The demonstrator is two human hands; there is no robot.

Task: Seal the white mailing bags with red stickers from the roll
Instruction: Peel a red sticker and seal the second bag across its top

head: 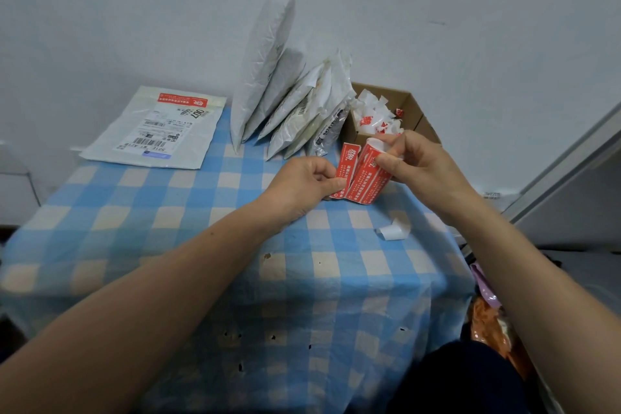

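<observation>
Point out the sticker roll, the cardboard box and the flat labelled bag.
sticker roll (368, 181): head view, red outer face.
cardboard box (409, 105): head view, inner far wall.
flat labelled bag (161, 131): head view, its shipping label.

Take the row of mailing bags (268, 87) as your mark. Left of it, a flat bag (154, 128) lies on the table (168, 228). Right of it, scraps (376, 111) sit in the box (406, 100). Before it, your left hand (299, 185) and right hand (423, 161) hold the sticker roll (368, 178), with a loose strip (393, 231) further forward.
</observation>
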